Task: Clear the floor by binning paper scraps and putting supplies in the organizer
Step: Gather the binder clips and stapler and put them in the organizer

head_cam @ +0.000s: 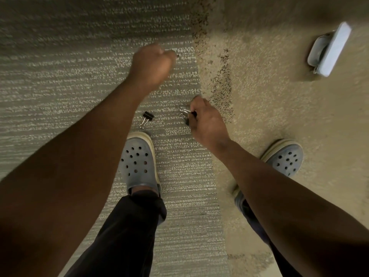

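A black binder clip (147,119) with silver handles lies on the grey striped carpet, just ahead of my left shoe. My right hand (205,121) is closed around other binder clips (185,115), whose wire handles stick out to its left. My left hand (152,64) is a closed fist held above the carpet further ahead; a small metal bit shows at its knuckles, too blurred to name. A white stapler (329,49) lies on the tan floor at the far right.
My two grey clogs (138,160) (285,156) stand on the floor, the left on the striped carpet, the right on the tan carpet (279,106). A dark speckled patch (221,90) runs along the seam between the two surfaces.
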{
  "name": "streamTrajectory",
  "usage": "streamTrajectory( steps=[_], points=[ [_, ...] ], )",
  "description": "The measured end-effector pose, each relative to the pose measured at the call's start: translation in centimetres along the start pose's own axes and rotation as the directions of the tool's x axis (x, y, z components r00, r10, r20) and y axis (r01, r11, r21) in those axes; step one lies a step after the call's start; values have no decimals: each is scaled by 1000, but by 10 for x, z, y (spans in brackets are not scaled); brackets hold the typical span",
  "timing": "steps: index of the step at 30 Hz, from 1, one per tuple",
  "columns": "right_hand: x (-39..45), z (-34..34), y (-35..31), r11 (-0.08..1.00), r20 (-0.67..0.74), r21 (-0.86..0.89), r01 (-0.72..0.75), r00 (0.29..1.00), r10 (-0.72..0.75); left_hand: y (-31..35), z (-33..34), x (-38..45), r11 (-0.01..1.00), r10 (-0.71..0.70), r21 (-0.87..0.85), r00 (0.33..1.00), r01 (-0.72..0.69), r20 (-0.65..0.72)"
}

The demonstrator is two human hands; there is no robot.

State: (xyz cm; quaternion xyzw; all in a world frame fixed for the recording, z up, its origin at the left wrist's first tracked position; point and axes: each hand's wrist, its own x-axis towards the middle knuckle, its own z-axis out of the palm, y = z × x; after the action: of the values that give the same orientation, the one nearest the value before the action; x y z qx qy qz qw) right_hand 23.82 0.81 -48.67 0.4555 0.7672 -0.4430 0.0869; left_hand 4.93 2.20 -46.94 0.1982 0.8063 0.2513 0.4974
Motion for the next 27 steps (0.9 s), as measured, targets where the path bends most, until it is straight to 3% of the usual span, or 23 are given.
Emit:
streamTrajectory(
  steps=[2, 4, 7, 9, 12, 14, 16, 17, 19, 21, 24, 27],
  points=[
    [-5, -5, 5, 964, -32, 258, -66, 997, 76, -8, -14, -18, 906, -150, -379, 980, 189, 131],
    [-11, -9, 9, 860, 24, 475, -187, 980, 200, -22, -24, -35, 781, -196, -551, 953, 293, 229],
    [-16, -12, 13, 577, 220, 708, -407, 904, 368, -46, -29, -49, 685, -212, -636, 932, 356, 293],
    [-18, -13, 13, 430, 341, 755, -495, 857, 387, -60, -30, -51, 654, -227, -652, 921, 384, 315],
    [-20, -10, 13, 431, 392, 728, -534, 839, 377, -72, -27, -51, 663, -267, -624, 909, 414, 319],
    [-19, -4, 14, 606, 251, 656, -450, 887, 387, -79, -22, -50, 789, -339, -477, 922, 387, 187],
    [-19, 3, 17, 873, 46, 355, -334, 939, 341, -90, -16, -49, 963, -269, -46, 960, 266, -75],
    [-19, 6, 17, 943, -16, 151, -297, 953, 303, -95, -14, -51, 956, -181, 203, 970, 212, -161],
    [-22, 10, 15, 962, -38, -105, -252, 968, 250, -95, -11, -57, 832, -105, 525, 981, 176, -162],
    [-23, 15, 14, 960, 6, -173, -220, 975, 224, -96, -7, -60, 714, -93, 683, 988, 153, -125],
    [-24, 21, 13, 951, 23, -262, -163, 984, 175, -93, -2, -61, 634, -55, 763, 991, 128, -120],
    [-23, 22, 10, 941, 21, -321, -107, 993, 120, -91, 1, -62, 646, -64, 751, 990, 135, -123]
  ],
)
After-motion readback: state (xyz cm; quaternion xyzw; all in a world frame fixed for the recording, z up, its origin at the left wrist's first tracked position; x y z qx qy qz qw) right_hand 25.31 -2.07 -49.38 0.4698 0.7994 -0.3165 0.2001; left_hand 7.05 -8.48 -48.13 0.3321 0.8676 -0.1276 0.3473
